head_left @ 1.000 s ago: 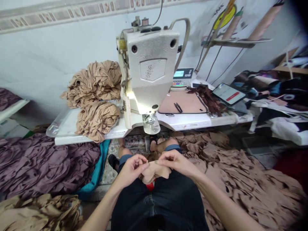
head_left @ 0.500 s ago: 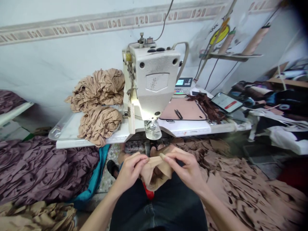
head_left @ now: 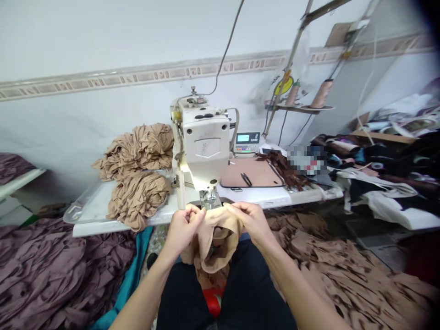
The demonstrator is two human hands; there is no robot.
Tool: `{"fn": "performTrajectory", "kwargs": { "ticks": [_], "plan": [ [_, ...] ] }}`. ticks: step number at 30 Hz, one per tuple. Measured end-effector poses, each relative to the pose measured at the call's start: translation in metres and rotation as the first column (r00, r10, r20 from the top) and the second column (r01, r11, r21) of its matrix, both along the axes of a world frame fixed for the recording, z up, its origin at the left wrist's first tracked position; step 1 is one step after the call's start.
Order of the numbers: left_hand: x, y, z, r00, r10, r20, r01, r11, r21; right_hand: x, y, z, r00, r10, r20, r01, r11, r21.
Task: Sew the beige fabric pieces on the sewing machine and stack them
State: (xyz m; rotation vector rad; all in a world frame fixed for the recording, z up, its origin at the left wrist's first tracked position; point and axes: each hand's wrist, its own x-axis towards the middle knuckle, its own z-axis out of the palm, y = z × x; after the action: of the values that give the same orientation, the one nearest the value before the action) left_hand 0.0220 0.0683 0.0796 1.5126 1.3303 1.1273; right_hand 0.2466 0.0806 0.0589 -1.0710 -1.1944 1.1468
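Note:
Between my two hands a beige garment piece (head_left: 220, 256) is stretched by its upper edge, its lower part hanging in an open loop over my lap. My left hand (head_left: 185, 227) pinches the edge at the left, and my right hand (head_left: 249, 222) pinches it at the right. The held edge lies just in front of the presser foot and metal plate (head_left: 210, 198) of a white sewing machine (head_left: 206, 142); whether it touches the plate I cannot tell.
Beige fabric heaps (head_left: 139, 197) lie left of the machine. Thread snips (head_left: 246, 178) rest on a pink mat (head_left: 228, 172) at the right, near a control panel (head_left: 246, 141). Thread cones (head_left: 322, 94) stand behind. Purple fabric (head_left: 65, 270) and brown fabric (head_left: 343, 266) lie low on either side.
Both hands have carried the beige garment piece forward and up, from above my lap to the front of the machine's plate. The view has tilted upward.

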Motion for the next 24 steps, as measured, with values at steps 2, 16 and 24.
{"fn": "performTrajectory", "kwargs": {
  "ticks": [2, 16, 24],
  "plan": [
    [0.003, 0.005, -0.001, 0.999, 0.031, 0.043, -0.031, 0.999, 0.014, 0.001, 0.004, -0.003, 0.999, -0.023, -0.022, 0.023, 1.000, -0.002],
    [0.011, 0.039, -0.005, 0.959, -0.026, 0.281, 0.002, 0.996, 0.088, 0.006, 0.025, -0.008, 0.993, -0.115, 0.034, 0.113, 0.992, 0.054],
    [0.005, 0.017, -0.031, 0.955, 0.100, 0.281, -0.105, 0.994, 0.003, 0.008, 0.012, -0.049, 0.997, -0.076, 0.006, 0.076, 0.996, -0.051]
  ]
}}
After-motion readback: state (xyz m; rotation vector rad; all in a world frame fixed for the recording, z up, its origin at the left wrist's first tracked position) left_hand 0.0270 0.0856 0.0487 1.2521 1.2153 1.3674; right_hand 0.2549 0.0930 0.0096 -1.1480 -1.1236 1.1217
